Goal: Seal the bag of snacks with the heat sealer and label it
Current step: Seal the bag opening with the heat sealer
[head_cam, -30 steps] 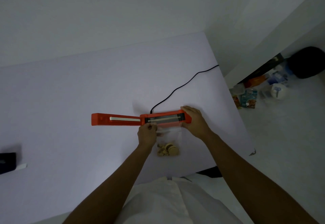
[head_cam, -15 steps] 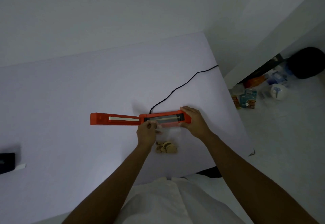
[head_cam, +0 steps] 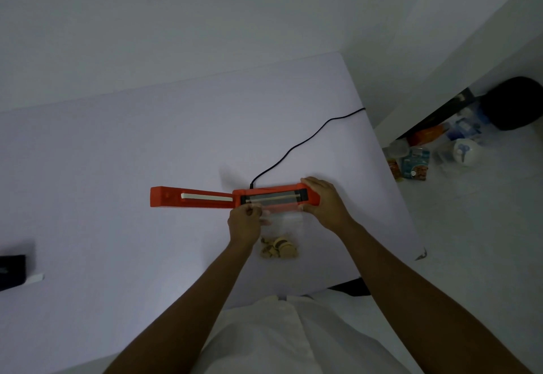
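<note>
Snack bag (head_cam: 283,226) lies on table (head_cam: 147,153) at 6 o'clock of the open heat sealer (head_cam: 273,196), mouth on its strip, left hand (head_cam: 245,224) pinching it, right hand (head_cam: 326,203) gripping the sealer's end; sealing and labelling apparently both pending.

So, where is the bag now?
In the head view, the bag lies on the table right of centre, between the left hand and right hand, its mouth over the base of the open sealer.

Bag (head_cam: 282,219) shifted slightly — nearer the person.
</note>
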